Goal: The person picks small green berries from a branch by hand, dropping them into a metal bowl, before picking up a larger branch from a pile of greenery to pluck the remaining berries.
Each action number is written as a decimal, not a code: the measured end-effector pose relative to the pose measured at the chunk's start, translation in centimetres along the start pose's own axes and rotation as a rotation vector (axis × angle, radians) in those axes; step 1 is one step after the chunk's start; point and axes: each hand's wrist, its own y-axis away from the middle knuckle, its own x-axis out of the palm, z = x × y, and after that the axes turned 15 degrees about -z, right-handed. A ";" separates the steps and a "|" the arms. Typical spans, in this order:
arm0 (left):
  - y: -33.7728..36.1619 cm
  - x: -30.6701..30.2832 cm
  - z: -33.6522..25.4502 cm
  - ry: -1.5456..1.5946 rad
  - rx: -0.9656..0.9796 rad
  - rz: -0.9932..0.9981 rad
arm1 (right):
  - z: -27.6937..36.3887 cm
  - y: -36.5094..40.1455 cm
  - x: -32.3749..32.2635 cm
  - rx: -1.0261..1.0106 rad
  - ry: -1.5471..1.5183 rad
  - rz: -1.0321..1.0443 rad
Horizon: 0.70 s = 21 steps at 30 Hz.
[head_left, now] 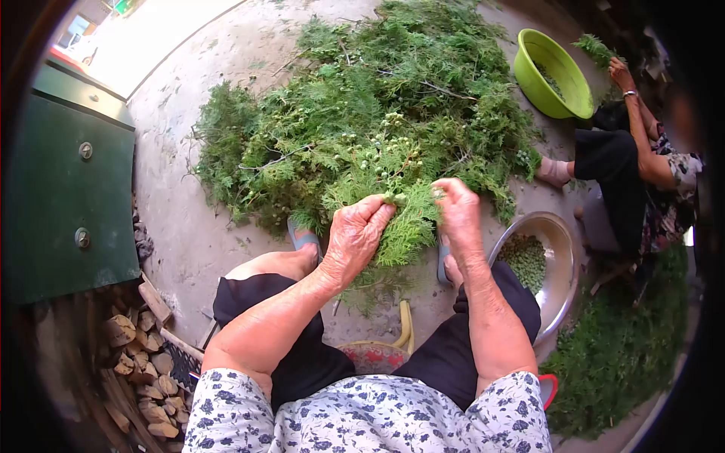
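My left hand pinches a green arborvitae sprig between thumb and fingers; its flat leafy sprays hang down to the right and small pale-green cones show near the thumb. Just right of the sprig is my right hand, slightly blurred, with its fingertips pressed together at the foliage's edge. What it pinches is too small to make out. Beyond both hands spreads a big heap of cone-bearing branches. By my right knee, a metal basin holds many picked green cones.
A lime-green tub tilts beyond the heap at right, near another person's hand holding a sprig. More greenery lies at lower right. Left are a dark green cabinet and split firewood.
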 end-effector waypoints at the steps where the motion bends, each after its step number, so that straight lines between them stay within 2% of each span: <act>1: 0.1 0.0 -0.1 -0.048 0.025 -0.017 | 2.2 -0.6 -0.9 0.137 -0.151 -0.058; 3: 0.2 0.2 0.3 -0.056 0.061 -0.014 | 4.3 -0.9 -1.7 -0.010 -0.356 -0.071; 6: 0.4 0.5 0.9 -0.056 0.090 0.019 | 6.8 0.7 -0.2 -0.527 -0.118 0.035; 7: 0.4 0.5 1.2 -0.047 0.082 0.040 | 6.5 1.3 0.2 -0.560 0.011 0.131; 8: 0.7 0.7 1.8 0.115 0.116 0.032 | 5.9 1.8 0.6 -0.584 0.053 0.145; 9: 0.7 0.4 1.6 0.113 0.117 0.032 | 5.2 2.3 1.0 -0.609 0.097 0.161; 12: 0.9 -0.6 1.0 0.089 -0.001 0.258 | 4.0 3.3 0.8 -0.620 0.082 0.209; 13: 1.0 -0.4 1.2 0.090 -0.003 0.255 | 3.7 3.7 0.7 -0.621 0.083 0.213; 15: 1.3 0.2 1.8 0.209 0.093 0.282 | 3.2 4.4 0.6 -0.475 0.049 0.200; 17: 1.5 0.4 1.8 0.201 0.069 0.271 | 3.1 4.7 0.6 -0.472 0.041 0.195; 19: 1.5 0.2 1.1 0.122 -0.107 0.283 | 3.2 4.9 0.8 -0.192 -0.032 0.195; 21: 1.7 0.5 1.5 0.115 -0.065 0.273 | 2.2 4.6 1.1 -0.172 -0.090 0.137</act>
